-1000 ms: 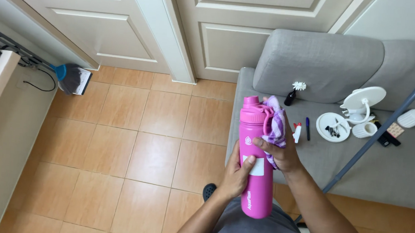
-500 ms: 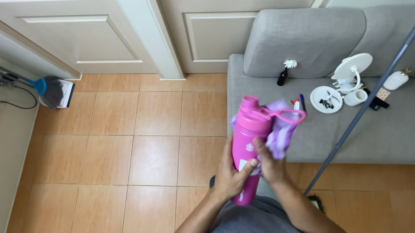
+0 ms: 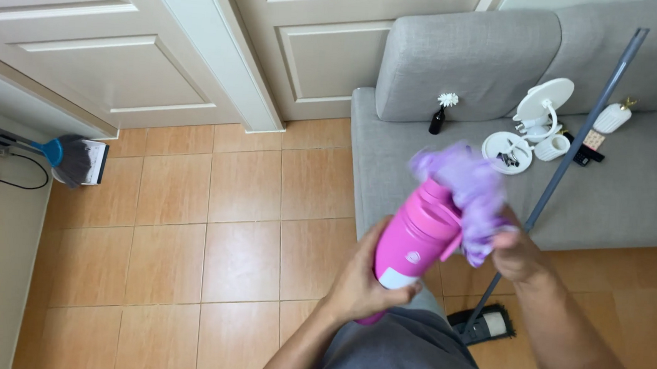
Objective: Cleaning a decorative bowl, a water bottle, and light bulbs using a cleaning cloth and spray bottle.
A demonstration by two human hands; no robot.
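Head cam — pink bottle (image 3: pixel 415 241) w/ lilac cloth (image 3: pixel 471 190) over grey sofa (image 3: pixel 636 191).
L hand (image 3: pixel 360 283) clamped round bottle's lower body; R hand (image 3: pixel 516 255) grips cloth — blurred.

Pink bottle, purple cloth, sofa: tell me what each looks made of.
Bottle: smooth pink shell with a soft sheen, likely coated metal or hard plastic; the look leaves it open. Cloth: soft, fuzzy purple fabric, bunched in folds, perhaps microfibre. Sofa: grey woven upholstery, matte, with a faint textile grain.
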